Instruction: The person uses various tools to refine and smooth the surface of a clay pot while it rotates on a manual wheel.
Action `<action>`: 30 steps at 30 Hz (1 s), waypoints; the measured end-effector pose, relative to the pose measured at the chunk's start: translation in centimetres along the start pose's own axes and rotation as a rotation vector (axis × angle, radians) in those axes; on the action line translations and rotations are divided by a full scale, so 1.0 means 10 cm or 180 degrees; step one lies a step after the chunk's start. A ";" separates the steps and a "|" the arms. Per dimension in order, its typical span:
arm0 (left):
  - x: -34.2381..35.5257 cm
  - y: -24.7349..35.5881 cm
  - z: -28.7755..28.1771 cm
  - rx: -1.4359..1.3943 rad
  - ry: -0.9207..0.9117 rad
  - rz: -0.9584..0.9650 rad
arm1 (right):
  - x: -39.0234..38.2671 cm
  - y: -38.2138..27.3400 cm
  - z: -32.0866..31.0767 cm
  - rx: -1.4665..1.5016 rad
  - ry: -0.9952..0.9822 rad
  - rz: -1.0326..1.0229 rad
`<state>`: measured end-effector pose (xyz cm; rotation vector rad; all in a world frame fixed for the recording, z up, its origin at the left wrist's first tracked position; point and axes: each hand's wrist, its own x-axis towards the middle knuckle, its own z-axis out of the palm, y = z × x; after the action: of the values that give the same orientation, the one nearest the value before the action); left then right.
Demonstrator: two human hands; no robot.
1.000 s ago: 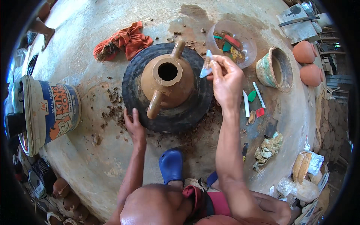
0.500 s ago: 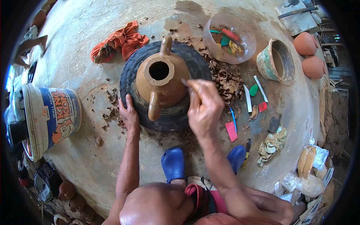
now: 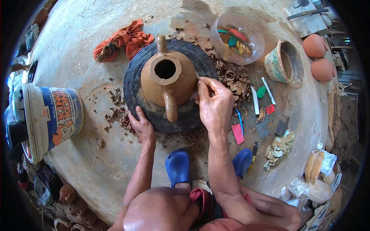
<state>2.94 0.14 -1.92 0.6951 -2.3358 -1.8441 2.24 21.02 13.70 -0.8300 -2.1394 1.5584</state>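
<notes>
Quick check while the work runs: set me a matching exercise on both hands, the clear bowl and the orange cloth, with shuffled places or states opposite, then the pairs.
Things:
1. Clear bowl
2. Left hand
3. Orange cloth
4. Right hand

Places or states:
A. At the near-left edge of the dark disc
B. By the right side of the clay pot
C. Has red, green and yellow pieces inside
D. Lies bunched up

Pairs: 1-C, 2-A, 3-D, 4-B
</notes>
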 end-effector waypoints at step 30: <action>0.55 0.02 -0.17 0.0015 -0.0385 -0.0209 | 1.22 0.15 0.12 -0.0048 -0.1226 -0.2725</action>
<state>-1.46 -3.50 -2.41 0.6872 -2.4194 -1.9612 -7.40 28.36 11.35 0.4135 -2.2771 1.2709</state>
